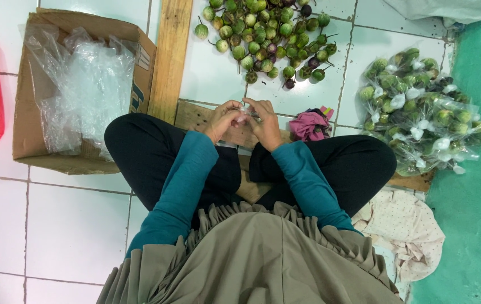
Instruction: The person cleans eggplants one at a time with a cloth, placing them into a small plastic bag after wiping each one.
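Both hands meet over the lap: left hand (pixel 223 119) and right hand (pixel 264 123) pinch a small clear bag (pixel 243 117) between them, fingers closed on it; loose green eggplants (pixel 268 36) lie straight ahead on the floor.

Bare tile (pixel 218 76) lies open between the hands (pixel 244 119) and the eggplant heap (pixel 268 36) ahead. Leftward, a wooden plank (pixel 171 56) and a box (pixel 35 101) of plastic bags block the way. Rightward, a pink cloth (pixel 311 125) sits close, with bagged eggplants (pixel 420 112) beyond it.
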